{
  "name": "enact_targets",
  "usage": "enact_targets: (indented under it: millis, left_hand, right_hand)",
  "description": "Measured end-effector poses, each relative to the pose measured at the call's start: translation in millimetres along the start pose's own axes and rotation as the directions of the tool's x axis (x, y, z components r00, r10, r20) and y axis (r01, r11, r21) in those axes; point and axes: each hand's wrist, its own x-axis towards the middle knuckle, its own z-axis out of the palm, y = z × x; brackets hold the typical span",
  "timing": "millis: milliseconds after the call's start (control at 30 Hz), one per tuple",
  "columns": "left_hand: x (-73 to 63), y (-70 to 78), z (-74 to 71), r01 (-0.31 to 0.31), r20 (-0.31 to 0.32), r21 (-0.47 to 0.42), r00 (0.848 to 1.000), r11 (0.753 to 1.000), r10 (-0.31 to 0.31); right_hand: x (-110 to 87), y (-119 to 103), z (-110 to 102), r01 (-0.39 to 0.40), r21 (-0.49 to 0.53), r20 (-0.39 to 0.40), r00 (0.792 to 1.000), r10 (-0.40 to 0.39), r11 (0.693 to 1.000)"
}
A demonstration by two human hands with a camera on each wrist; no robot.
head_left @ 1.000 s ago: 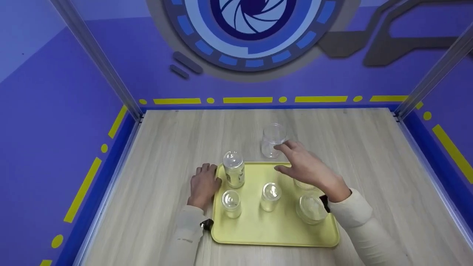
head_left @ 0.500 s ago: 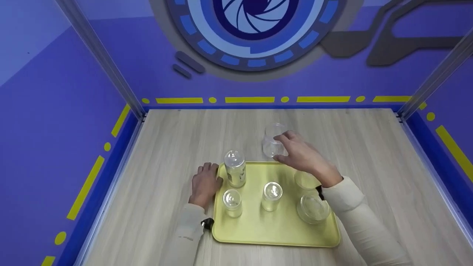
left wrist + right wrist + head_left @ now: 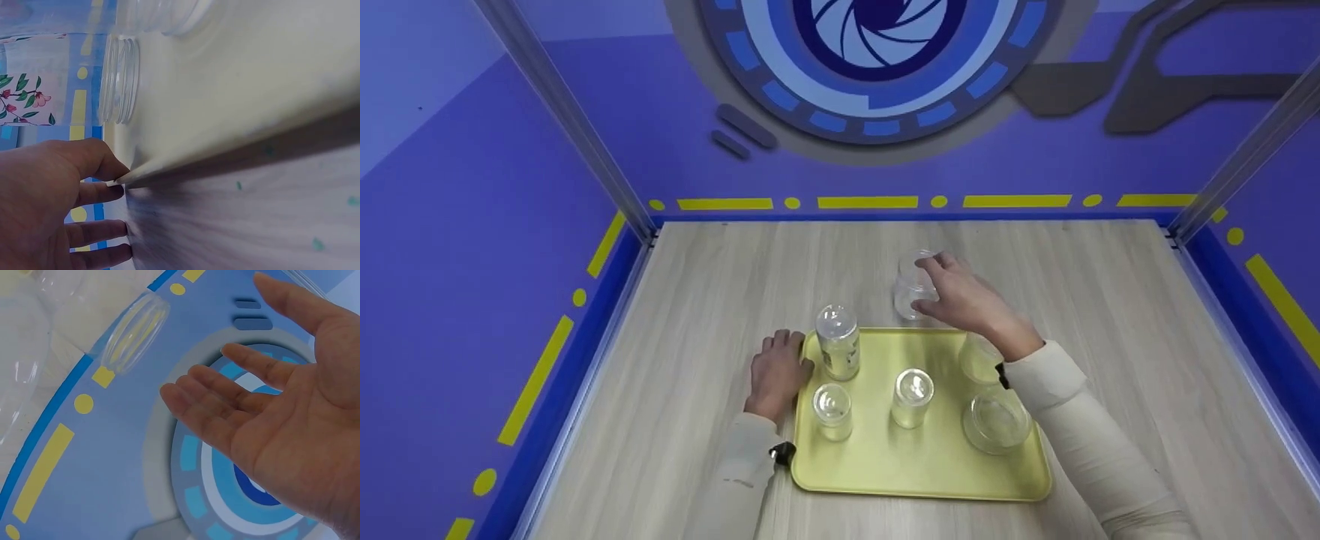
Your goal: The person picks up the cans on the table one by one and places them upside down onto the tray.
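My left hand [image 3: 775, 375] is at the left edge of the yellow tray [image 3: 900, 469]. In the left wrist view the thumb and a finger pinch the tray's rim, while other fingers reach down beside it. My right hand [image 3: 969, 301], fingers spread and slightly bent, hovers by a clear jar [image 3: 907, 289] standing behind the tray. It overlaps the jar's right side in the head view. Nothing lies between the fingers of the right hand [image 3: 264, 416] in the right wrist view, where a clear threaded rim [image 3: 136, 332] shows beyond the fingertips.
On the tray stand a tall upturned jar [image 3: 838, 345] with a print, two small clear jars [image 3: 832, 412] [image 3: 912, 399] and two wider clear containers [image 3: 997, 424] [image 3: 979, 360] at right. Blue walls [image 3: 840, 176] bound the wooden table [image 3: 720, 270] at the back and sides.
My right hand has moved up and slightly left, from over the tray's back edge to beside the clear jar. The left hand has stayed at the tray's rim.
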Motion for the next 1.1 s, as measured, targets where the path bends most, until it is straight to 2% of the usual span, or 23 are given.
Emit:
enact_targets:
  millis: [133, 367, 600, 1000, 1100]
  left_hand:
    - [-0.1, -0.1, 0.4, -0.004, 0.001, 0.014, 1.0, 1.0, 0.004]
    - [-0.7, 0.3, 1.2, -0.027, -0.034, 0.036, 0.999, 0.999, 0.028]
    - [-0.3, 1.8, -0.1, -0.017, -0.016, 0.051, 1.0, 0.999, 0.018]
    - [0.0, 0.9, 2.0, -0.003, 0.001, 0.049, 1.0, 0.999, 0.003]
    - [-0.4, 0.9, 2.5, -0.01, -0.014, 0.055, 1.0, 0.998, 0.011]
  right_hand:
    - [6.9, 2.9, 1.0, -0.026, -0.004, 0.017, 0.999, 0.026, 1.0]
    - [19.3, 8.3, 1.8, -0.057, -0.02, 0.037, 0.998, 0.057, 0.998]
    - [26.4, 8.3, 2.4, -0.106, -0.038, 0.066, 0.992, 0.108, 0.994]
    - [41.1, 18.4, 6.9, -0.113, -0.064, 0.086, 0.989, 0.118, 0.992]
    - [44.9, 22.6, 8.9, -0.11, -0.072, 0.086, 0.99, 0.116, 0.991]
